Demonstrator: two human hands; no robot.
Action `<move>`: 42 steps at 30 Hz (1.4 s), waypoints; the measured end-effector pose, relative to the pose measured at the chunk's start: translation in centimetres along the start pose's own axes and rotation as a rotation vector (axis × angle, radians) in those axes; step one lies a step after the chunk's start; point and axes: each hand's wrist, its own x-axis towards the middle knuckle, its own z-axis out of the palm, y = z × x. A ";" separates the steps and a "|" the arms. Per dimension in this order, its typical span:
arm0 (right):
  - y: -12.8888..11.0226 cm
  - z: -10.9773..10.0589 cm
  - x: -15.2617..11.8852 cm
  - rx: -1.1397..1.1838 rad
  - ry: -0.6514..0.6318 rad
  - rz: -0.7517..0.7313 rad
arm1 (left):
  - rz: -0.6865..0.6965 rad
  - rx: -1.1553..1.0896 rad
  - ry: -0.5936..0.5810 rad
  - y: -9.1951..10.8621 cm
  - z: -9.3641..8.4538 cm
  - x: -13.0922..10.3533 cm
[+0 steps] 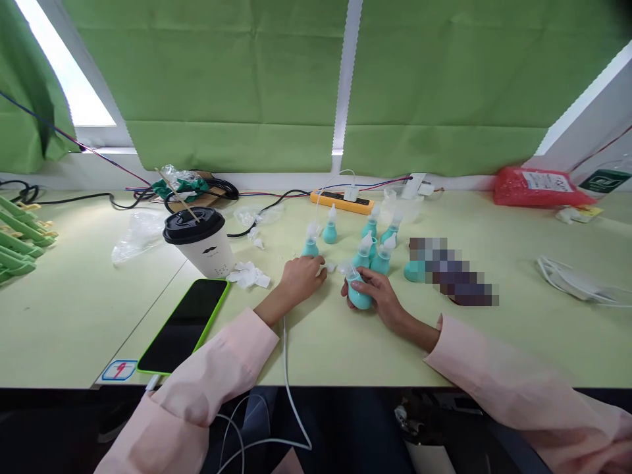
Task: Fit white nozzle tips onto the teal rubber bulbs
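My right hand is wrapped round a teal bulb bottle with a clear top, above the middle of the table. To its left, my left hand rests low over the table with bent fingers, just in front of another teal bottle; whether the fingers hold anything is hidden. Several teal bottles with clear pointed tips, one of them here, stand behind my right hand. A further bottle stands apart, farther back. A teal rounded piece lies right of the group, beside a pixelated area.
On the left are a white cup with a black lid, a green-edged phone and crumpled paper. An orange power strip lies at the back. A red package and a white mask are on the right.
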 end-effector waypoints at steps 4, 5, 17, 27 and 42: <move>0.0 0.0 -0.1 0.020 0.021 -0.006 | 0.008 0.025 -0.090 0.0 0.6 0.0; 0.0 0.0 -0.1 0.023 0.025 -0.011 | 0.011 0.028 -0.102 -0.1 0.6 0.0; 0.0 0.0 -0.1 -0.023 0.036 -0.032 | 0.070 0.011 -0.079 0.4 0.5 -0.2; 0.0 0.1 -0.1 -0.034 0.028 -0.025 | 0.038 -0.014 -0.036 0.3 1.0 0.1; 0.0 0.0 -0.1 0.020 0.128 -0.106 | -0.020 -0.035 -0.100 0.0 0.7 -0.1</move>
